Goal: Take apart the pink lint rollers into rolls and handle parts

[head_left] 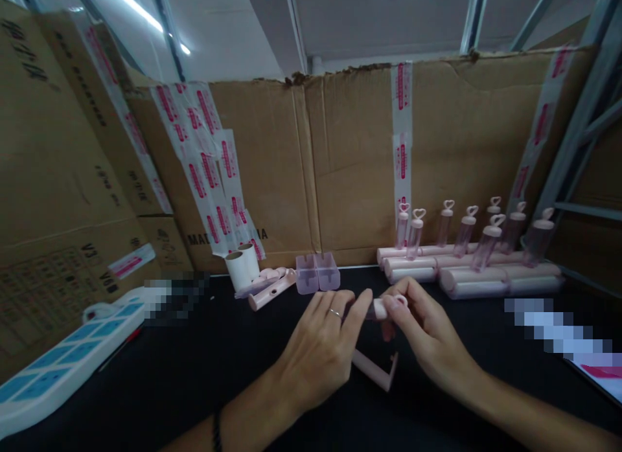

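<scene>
Near the middle, a small clear tube with a pink heart-topped cap (380, 309) lies sideways between my hands. My left hand (323, 342), with a ring on one finger, is closed round the tube's clear end. The fingers of my right hand (427, 329) pinch the cap and its heart loop. Below them a pink angled plastic piece (375, 369) rests on the black table (194, 374), partly behind my left hand.
Pink cylinders (476, 280) carrying several upright heart-topped tubes (487, 245) stand at the back right. A clear divided box (317, 274), a pink holder (272, 290) and white rolls (237, 271) are at the back. A power strip (72, 355) lies left, cardboard (350, 167) behind.
</scene>
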Motion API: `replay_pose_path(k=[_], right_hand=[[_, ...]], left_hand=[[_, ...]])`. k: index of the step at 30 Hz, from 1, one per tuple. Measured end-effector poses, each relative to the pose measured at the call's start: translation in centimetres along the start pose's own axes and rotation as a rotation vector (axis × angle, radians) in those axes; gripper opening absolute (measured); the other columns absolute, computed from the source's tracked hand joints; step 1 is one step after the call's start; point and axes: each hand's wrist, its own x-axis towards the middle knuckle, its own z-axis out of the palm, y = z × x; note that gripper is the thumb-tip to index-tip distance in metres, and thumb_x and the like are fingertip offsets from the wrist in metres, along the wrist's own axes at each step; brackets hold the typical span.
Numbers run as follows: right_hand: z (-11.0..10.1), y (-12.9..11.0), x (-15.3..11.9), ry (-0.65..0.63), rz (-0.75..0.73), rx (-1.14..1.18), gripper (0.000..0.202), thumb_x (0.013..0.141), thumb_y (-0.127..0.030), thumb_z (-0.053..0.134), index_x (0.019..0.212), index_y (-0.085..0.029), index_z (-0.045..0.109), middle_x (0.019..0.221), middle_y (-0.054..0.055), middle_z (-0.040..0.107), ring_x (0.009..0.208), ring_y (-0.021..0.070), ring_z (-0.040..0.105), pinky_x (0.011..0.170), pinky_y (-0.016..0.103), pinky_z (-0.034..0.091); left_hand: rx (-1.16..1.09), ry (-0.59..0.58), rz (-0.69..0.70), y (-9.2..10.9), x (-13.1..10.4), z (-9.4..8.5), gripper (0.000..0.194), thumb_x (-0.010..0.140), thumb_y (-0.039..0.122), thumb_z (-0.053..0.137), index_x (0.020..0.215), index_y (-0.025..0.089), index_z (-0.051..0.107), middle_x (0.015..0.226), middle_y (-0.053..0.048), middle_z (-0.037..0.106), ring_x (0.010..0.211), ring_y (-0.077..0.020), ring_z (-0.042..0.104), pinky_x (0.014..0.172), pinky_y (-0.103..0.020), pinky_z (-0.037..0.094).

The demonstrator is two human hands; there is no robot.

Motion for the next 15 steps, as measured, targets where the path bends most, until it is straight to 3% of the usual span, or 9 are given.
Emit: replay_pose_path(k=[3,6,10,15], right_hand=[[0.1,-0.5,-0.2,-0.021,-0.015,-0.125,0.03,0.105,-0.045,0.046,0.087,-0.022,0.052,0.071,-0.002,0.055,0.064,0.0154,0.054,0.059,0.027,0.041],[0.4,-0.8,-0.5,-0.083,-0.088,-0.207,0.036,0.108,-0.04,0.037,0.082,-0.021,0.052,0.073,-0.001,0.051,0.063,0.0142,0.051,0.061,0.027,0.04],[0.6,-1.2,-0.8,-0.153,-0.195,-0.308,0.033,0.109,-0.032,0.035,0.081,-0.021,0.048,0.072,-0.002,0.049,0.061,0.0127,0.048,0.058,0.025,0.038],[0.1,-1.3,-0.7,-0.243,-0.293,-0.346,0.027,0.108,-0.025,0.036,0.084,-0.02,0.048,0.072,-0.003,0.051,0.061,0.0105,0.05,0.06,0.023,0.038]], left_hand=[[0.068,0.003,-0.022,0.4,0.2,0.0,0.036,0.104,0.027,0.038,0.132,0.008,0.051,0.104,-0.015,0.067,0.09,-0.0277,0.066,0.078,-0.043,0.056],[0.145,0.014,-0.046,0.6,0.3,0.1,0.045,0.103,0.05,0.037,0.111,0.012,0.058,0.093,-0.013,0.067,0.08,-0.0275,0.066,0.067,-0.041,0.053],[0.127,0.027,-0.067,0.5,0.2,0.1,0.046,0.104,0.053,0.033,0.082,0.019,0.054,0.072,-0.004,0.063,0.063,-0.0209,0.062,0.056,-0.034,0.045],[-0.057,-0.062,-0.122,0.1,0.1,-0.1,0.053,0.103,0.06,0.029,0.076,0.02,0.051,0.066,0.0,0.063,0.053,-0.0151,0.06,0.05,-0.03,0.038]])
